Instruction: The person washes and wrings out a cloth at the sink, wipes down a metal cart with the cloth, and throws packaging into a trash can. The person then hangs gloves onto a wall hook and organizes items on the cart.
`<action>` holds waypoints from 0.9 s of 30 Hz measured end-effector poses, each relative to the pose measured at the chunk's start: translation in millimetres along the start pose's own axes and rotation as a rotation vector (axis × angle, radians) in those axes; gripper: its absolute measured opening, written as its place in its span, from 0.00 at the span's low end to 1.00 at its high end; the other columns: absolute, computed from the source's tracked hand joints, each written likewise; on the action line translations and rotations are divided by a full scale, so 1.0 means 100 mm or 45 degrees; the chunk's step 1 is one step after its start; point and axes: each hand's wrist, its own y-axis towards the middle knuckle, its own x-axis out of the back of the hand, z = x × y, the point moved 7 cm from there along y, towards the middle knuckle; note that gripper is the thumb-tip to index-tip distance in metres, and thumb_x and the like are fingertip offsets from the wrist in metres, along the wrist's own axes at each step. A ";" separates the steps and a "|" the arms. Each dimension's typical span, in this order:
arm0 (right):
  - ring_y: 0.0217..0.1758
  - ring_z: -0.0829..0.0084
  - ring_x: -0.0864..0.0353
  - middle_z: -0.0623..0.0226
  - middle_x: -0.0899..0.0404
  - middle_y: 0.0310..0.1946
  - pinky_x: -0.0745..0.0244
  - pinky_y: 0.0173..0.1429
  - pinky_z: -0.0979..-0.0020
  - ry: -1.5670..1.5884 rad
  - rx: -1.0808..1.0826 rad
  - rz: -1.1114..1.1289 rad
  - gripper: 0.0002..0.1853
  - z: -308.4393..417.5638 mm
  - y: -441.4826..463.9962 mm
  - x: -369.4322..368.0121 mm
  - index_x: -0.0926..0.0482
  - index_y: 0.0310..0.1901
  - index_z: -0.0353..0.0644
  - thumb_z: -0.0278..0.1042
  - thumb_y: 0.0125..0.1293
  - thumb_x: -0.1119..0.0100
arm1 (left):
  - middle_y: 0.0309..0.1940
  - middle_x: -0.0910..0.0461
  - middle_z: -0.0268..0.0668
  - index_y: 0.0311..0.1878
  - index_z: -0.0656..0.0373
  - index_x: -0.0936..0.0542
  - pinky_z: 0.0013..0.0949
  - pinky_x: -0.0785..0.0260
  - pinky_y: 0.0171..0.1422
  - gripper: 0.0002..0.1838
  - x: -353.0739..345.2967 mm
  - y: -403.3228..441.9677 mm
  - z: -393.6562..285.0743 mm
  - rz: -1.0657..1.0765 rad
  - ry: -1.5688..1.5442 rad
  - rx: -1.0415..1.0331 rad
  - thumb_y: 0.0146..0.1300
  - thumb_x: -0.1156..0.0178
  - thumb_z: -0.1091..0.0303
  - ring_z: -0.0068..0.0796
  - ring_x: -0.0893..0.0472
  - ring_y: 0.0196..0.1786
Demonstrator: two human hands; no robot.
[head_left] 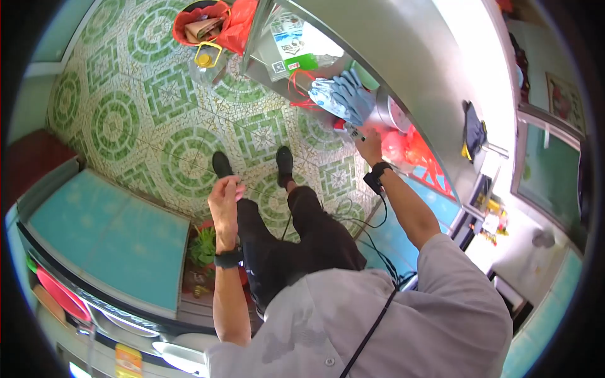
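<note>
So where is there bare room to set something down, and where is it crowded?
The green patterned floor is bare between the plastic jug and the black shoes, and out left to the blue panel. Near the right hand it is crowded: blue gloves and red plastic bags leave little visible room.

The right hand (370,148) reaches in below the steel counter (403,69), its fingers at a small item (355,133); whether it grips it is unclear. Just beside lie blue gloves (354,96) and red bags (413,151). The left hand (223,205) hangs over the green-patterned floor (157,94), fingers curled. Both wrists wear black bands (228,257). A bottle (205,70) stands near a red basket (189,28); a plant (203,246) sits at left.
</note>
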 end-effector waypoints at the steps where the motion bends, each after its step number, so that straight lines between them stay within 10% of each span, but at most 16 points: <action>1: 0.50 0.38 0.27 0.36 0.31 0.49 0.29 0.53 0.49 -0.247 0.040 0.043 0.32 -0.19 0.30 -0.31 0.33 0.53 0.34 0.44 0.50 0.33 | 0.37 0.20 0.34 0.45 0.65 0.20 0.28 0.28 0.45 0.12 0.01 0.00 0.20 -0.049 -0.028 0.019 0.69 0.47 0.65 0.23 0.20 0.39; 6: 0.49 0.46 0.23 0.42 0.27 0.50 0.26 0.52 0.52 0.157 -0.587 -0.015 0.37 -0.48 0.70 -0.36 0.32 0.51 0.30 0.47 0.47 0.26 | 0.36 0.20 0.35 0.44 0.66 0.21 0.25 0.28 0.42 0.12 -0.14 -0.34 0.87 -0.177 -0.136 0.138 0.69 0.46 0.66 0.22 0.20 0.38; 10: 0.47 0.58 0.20 0.49 0.24 0.51 0.24 0.49 0.52 1.469 -0.696 0.407 0.36 -0.58 0.88 -0.81 0.29 0.49 0.31 0.47 0.45 0.23 | 0.35 0.20 0.35 0.44 0.66 0.21 0.24 0.28 0.42 0.13 -0.30 -0.63 1.00 -0.208 -0.092 0.164 0.68 0.46 0.64 0.22 0.20 0.38; 15: 0.48 0.68 0.24 0.66 0.23 0.43 0.26 0.53 0.62 1.586 -1.049 0.215 0.13 -0.28 0.77 -0.21 0.24 0.43 0.40 0.26 0.55 0.36 | 0.36 0.20 0.34 0.45 0.65 0.21 0.24 0.28 0.43 0.13 -0.41 -0.71 0.95 -0.209 -0.075 0.115 0.68 0.46 0.64 0.22 0.20 0.38; 18: 0.47 0.69 0.24 0.66 0.23 0.42 0.27 0.53 0.63 1.789 -0.381 0.464 0.11 -0.01 0.78 0.08 0.24 0.43 0.40 0.26 0.57 0.38 | 0.37 0.20 0.33 0.45 0.65 0.22 0.24 0.28 0.44 0.13 -0.59 -0.65 0.82 -0.152 -0.089 0.106 0.68 0.45 0.64 0.22 0.20 0.39; 25: 0.53 0.64 0.21 0.57 0.21 0.50 0.25 0.56 0.62 2.306 -0.606 0.742 0.19 0.95 -0.33 0.62 0.28 0.53 0.33 0.24 0.59 0.41 | 0.42 0.21 0.35 0.48 0.64 0.23 0.27 0.28 0.43 0.17 -1.38 -0.68 0.44 0.197 -0.211 0.004 0.66 0.42 0.60 0.25 0.20 0.41; 27: 0.54 0.63 0.21 0.57 0.21 0.50 0.25 0.55 0.62 2.336 -0.683 0.897 0.22 1.24 -0.64 0.68 0.30 0.57 0.34 0.22 0.59 0.41 | 0.54 0.26 0.40 0.58 0.64 0.29 0.37 0.28 0.52 0.29 -1.65 -0.69 0.81 0.467 -0.553 0.433 0.65 0.42 0.49 0.33 0.24 0.52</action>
